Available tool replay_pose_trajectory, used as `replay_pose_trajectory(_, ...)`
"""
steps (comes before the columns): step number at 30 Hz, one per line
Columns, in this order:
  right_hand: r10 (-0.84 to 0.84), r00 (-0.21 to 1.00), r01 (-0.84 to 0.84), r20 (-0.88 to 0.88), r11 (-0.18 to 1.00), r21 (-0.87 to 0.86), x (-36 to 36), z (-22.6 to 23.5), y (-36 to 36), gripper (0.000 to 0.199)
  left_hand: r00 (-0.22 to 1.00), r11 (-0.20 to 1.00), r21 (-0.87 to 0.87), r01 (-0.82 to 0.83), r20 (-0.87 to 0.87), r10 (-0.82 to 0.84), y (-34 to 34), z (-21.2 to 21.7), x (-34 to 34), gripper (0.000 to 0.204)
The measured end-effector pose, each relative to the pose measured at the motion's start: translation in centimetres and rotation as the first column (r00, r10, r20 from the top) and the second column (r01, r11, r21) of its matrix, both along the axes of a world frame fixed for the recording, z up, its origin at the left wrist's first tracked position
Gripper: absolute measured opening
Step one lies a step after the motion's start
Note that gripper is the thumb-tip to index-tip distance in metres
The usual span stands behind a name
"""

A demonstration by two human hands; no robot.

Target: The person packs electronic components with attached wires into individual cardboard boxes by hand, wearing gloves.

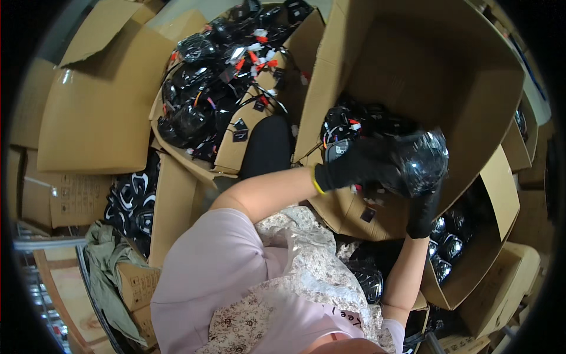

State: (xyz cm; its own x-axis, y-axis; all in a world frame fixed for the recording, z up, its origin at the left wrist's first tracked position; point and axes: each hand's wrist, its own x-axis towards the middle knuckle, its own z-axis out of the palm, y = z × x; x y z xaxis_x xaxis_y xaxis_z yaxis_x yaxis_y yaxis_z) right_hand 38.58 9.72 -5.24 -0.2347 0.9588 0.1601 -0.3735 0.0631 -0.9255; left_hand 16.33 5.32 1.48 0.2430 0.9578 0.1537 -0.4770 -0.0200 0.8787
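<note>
A rounded black item wrapped in shiny clear plastic [425, 156] is held up over the near edge of a large open cardboard box [407, 65]. My left hand [368, 162], in a black glove, reaches across from the left and closes on its left side. From below, my black-gloved right hand [423, 206] grips its underside; most of those fingers are hidden or blurred. Beneath and behind my left hand, black parts with cables and red and white connectors [342, 121] lie at the bottom of the box.
Left of it, another open box [233, 150] is heaped with wrapped black parts and wires [200, 88]. More wrapped black pieces [451, 245] sit in a box at my right. Black and white parts [132, 197] fill a carton at left, near a green cloth [112, 265] and closed cartons [100, 112].
</note>
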Motion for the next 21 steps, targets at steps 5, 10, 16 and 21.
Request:
replay_pose_trajectory(5,0.22,0.966,-0.223,0.136,0.975,0.012,-0.4,1.4,1.3,0.049,0.859,0.92,-0.056,-0.387,0.341,0.382,-2.9,5.4,-14.0,0.04)
replay_pose_trajectory(10,0.251,0.966,-0.25,0.06,0.968,-0.036,-0.1,0.8,1.5,0.053,0.83,0.769,0.316,-0.556,0.26,0.493,-6.7,15.5,-28.0,0.06)
replay_pose_trajectory(16,0.277,0.961,-0.277,0.002,0.96,-0.043,-0.2,0.8,1.5,0.044,0.878,0.907,-0.19,-0.375,0.242,0.414,-15.1,10.4,-40.8,0.061)
replay_pose_trajectory(21,0.324,0.945,-0.326,-0.047,0.944,-0.049,2.2,-1.9,3.1,0.038,0.934,0.781,-0.571,-0.252,0.066,0.35,-23.0,1.9,-44.3,0.051)
